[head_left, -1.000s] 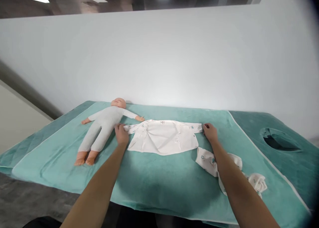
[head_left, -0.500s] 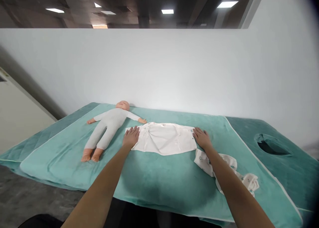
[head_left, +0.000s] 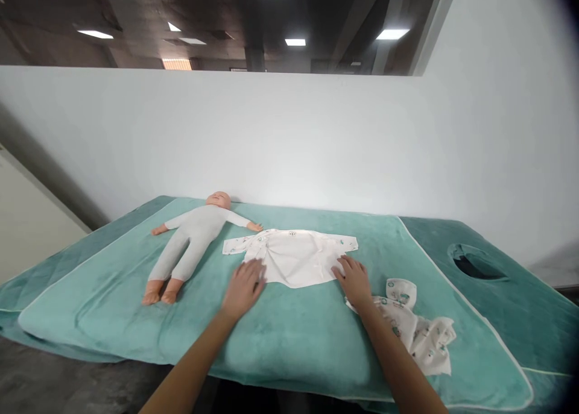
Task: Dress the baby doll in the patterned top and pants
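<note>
A white baby shirt (head_left: 296, 257) lies spread on the green bed cover, its small-print sleeves stretched out to both sides. My left hand (head_left: 244, 284) is at the shirt's lower left corner, palm down with fingers extended. At the lower right corner my right hand (head_left: 353, 278) lies likewise, fingers apart and the tips on or just over the cloth. Neither hand grips anything. To the left a baby doll (head_left: 196, 230) in a pale grey bodysuit lies on its back, one hand close to the shirt's left sleeve.
A crumpled white printed baby garment (head_left: 418, 329) lies right of my right forearm, which partly covers it. The green cover (head_left: 289, 335) lies over a darker green bed with a face hole (head_left: 477, 263) at right. A white wall (head_left: 289, 143) stands behind.
Both hands have moved off the sleeves, down toward the shirt's bottom corners. The sleeves now show fully. The view has shifted slightly.
</note>
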The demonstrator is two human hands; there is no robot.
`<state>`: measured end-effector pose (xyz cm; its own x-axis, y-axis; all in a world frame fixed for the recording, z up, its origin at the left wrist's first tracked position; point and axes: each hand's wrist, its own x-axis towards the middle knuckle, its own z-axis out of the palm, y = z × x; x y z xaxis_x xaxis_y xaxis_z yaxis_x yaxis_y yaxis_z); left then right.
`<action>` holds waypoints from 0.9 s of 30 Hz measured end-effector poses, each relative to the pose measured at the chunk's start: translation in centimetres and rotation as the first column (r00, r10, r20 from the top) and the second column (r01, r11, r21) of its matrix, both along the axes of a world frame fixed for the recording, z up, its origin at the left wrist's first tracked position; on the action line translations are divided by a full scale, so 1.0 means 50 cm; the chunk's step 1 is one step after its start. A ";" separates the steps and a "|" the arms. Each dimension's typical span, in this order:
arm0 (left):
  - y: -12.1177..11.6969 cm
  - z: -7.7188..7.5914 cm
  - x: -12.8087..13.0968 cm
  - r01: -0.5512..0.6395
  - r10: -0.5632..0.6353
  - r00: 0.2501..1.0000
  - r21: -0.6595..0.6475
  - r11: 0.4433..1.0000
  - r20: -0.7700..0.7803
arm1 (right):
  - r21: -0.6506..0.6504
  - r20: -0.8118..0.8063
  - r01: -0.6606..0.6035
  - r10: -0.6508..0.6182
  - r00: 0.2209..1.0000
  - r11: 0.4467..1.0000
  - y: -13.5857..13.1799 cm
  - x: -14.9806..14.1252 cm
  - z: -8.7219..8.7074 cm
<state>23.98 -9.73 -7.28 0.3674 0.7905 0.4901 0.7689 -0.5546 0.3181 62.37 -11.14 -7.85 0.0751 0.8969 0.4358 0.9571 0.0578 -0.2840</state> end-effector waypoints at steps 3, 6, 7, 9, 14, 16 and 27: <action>-0.031 -0.001 0.022 0.093 -0.086 0.989 0.048 0.995 -0.119 | -0.053 -0.088 0.270 -0.274 0.958 0.961 -0.010 -0.022 -0.004; -0.032 -0.004 0.025 0.035 -0.026 0.989 0.063 0.997 -0.147 | -0.128 -0.157 0.354 -0.372 0.915 0.926 -0.007 -0.024 0.006; -0.030 -0.005 0.023 0.027 -0.018 0.988 0.057 0.998 -0.152 | -0.153 -0.191 0.332 -0.358 0.914 0.931 -0.004 -0.022 0.009; -0.027 -0.008 0.019 0.022 -0.014 0.987 0.050 0.999 -0.159 | -0.180 -0.293 0.257 -0.302 0.907 0.949 0.002 -0.016 0.011; -0.036 -0.003 0.011 -0.037 0.053 0.989 0.117 0.992 -0.136 | 0.009 -0.669 0.264 -0.191 0.718 0.964 -0.003 -0.012 -0.001; -0.041 0.002 0.009 -0.061 0.076 0.991 0.129 0.990 -0.113 | 0.097 -0.754 0.346 -0.158 0.637 0.933 -0.015 -0.017 0.000; -0.043 -0.002 0.005 -0.107 0.122 0.987 0.142 0.984 -0.102 | 0.328 -0.298 -0.172 0.275 0.914 0.929 -0.062 -0.065 0.008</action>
<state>24.23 -11.88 -7.36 0.3360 0.7594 0.5571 0.8557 -0.4932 0.1562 59.13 -14.22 -7.46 0.0746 0.7454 0.6624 0.7606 0.3871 -0.5212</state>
